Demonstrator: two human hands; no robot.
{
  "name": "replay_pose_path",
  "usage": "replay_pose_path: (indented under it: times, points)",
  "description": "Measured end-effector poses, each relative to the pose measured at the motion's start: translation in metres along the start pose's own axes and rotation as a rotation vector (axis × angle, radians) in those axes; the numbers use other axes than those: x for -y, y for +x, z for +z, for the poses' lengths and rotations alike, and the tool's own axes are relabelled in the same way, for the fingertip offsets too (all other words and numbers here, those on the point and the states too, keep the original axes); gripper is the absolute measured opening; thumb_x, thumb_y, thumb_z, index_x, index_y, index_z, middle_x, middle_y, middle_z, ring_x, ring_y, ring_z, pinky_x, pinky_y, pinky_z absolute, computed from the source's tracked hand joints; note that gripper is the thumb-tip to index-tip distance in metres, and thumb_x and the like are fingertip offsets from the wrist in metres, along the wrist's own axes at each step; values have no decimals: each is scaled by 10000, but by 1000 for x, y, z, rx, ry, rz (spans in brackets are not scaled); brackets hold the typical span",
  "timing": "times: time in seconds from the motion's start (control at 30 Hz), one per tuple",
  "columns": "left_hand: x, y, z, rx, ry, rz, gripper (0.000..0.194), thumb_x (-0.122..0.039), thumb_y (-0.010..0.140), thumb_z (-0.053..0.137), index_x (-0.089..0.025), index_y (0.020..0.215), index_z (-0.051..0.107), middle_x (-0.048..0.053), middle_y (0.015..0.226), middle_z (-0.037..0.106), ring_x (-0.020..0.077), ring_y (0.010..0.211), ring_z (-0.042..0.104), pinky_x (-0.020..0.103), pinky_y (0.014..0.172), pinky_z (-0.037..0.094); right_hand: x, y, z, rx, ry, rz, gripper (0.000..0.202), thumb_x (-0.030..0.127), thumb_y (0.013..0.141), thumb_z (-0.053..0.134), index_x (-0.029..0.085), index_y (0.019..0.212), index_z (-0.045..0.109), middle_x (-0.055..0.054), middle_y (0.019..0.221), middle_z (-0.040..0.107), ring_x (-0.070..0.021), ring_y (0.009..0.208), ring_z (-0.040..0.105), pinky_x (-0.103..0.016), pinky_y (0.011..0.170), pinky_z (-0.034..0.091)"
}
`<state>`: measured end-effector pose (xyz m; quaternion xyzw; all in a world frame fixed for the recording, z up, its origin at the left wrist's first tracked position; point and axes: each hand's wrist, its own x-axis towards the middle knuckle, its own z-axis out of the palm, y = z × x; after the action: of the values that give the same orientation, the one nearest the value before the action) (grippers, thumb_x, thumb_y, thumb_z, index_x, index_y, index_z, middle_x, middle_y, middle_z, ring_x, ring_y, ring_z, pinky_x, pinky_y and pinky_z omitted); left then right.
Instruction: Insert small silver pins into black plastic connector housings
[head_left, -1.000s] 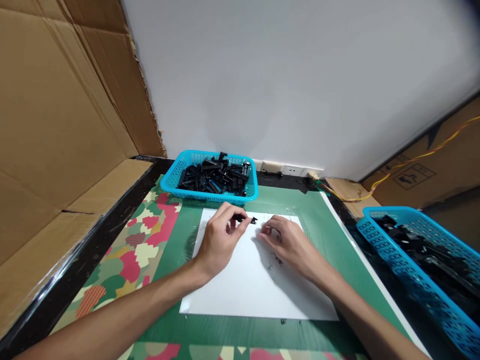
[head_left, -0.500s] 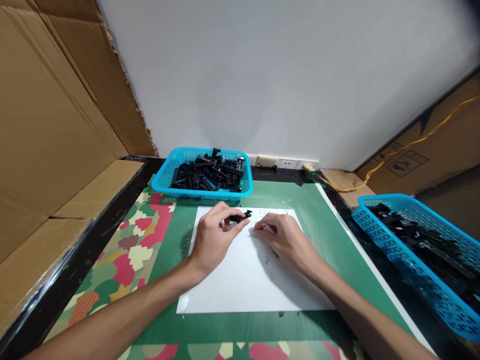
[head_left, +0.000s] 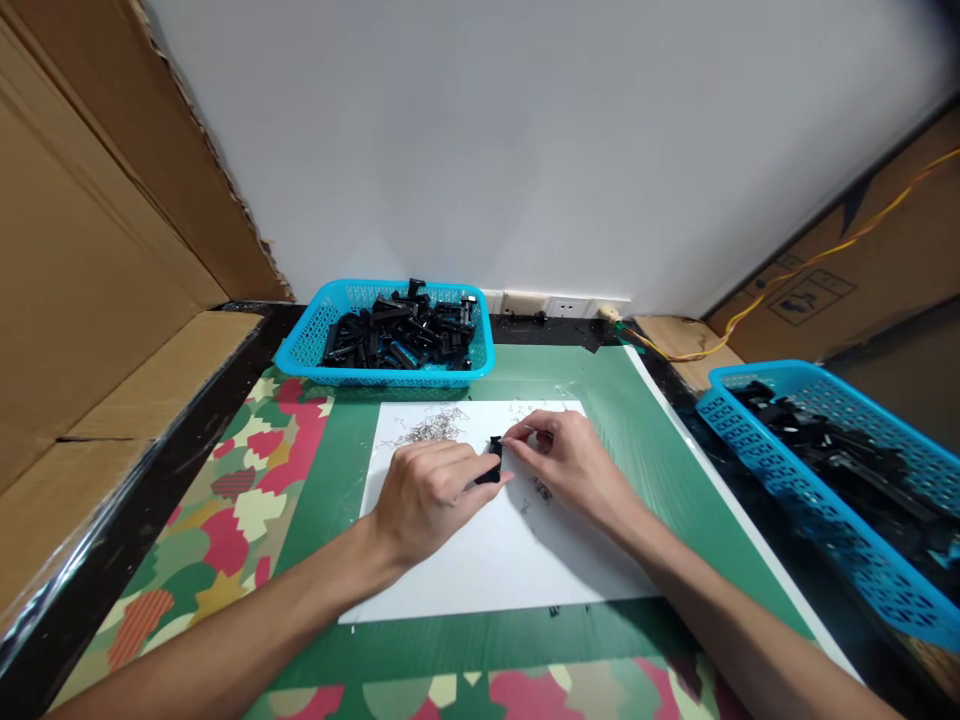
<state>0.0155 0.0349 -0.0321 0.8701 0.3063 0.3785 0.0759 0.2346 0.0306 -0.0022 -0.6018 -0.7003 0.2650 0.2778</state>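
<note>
Over a white sheet, my left hand is closed on a small black plastic part, gripped between thumb and fingers. My right hand is pinched at the upper right end of that part, thumb and forefinger together. Whatever lies between those fingertips is too small to make out. Beyond my left hand, a loose pile of tiny thin metal pieces is spread on the sheet. A few small dark pieces lie under my right hand.
A blue basket full of black plastic parts stands at the back by the wall. Another blue basket of black parts is on the right. Cardboard rises at the left. A yellow cable runs to wall sockets.
My left hand has moved nearer, turning the black part and uncovering the metal pile. My right fingertips have come up against the part. The whole view has shifted slightly.
</note>
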Motion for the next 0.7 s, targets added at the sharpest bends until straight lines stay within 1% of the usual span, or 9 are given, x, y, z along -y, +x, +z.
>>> replay_pose_path:
  times: [0.2,0.33,0.53,0.7]
  points:
    - [0,-1,0,-13,32,26,184,-287,996,704,-211,874,820,31,658,742,173,563,655,313,589,437,4,-1,5,-54,-31,32,161,160,888,683,217,838,824,-63,912,840,-233,794,750,-313,699,507]
    - [-1,-1,0,-34,19,30,189,-281,995,714,-197,858,813,30,658,737,171,553,647,316,587,428,2,-2,10,-86,-64,31,155,147,879,683,211,832,817,-68,912,836,-229,788,743,-314,691,500]
    - [-1,1,0,-21,38,27,237,-298,1002,699,-197,816,805,10,593,674,162,528,604,319,567,408,2,-3,14,-82,-67,18,134,157,891,689,199,823,795,-78,897,825,-216,743,716,-307,663,489]
    - [-2,0,0,-10,42,3,251,-311,1006,687,-213,807,804,11,595,688,157,531,612,311,571,420,5,-3,10,-44,-64,-58,146,153,903,668,204,829,783,-52,833,788,-202,735,687,-300,677,475]
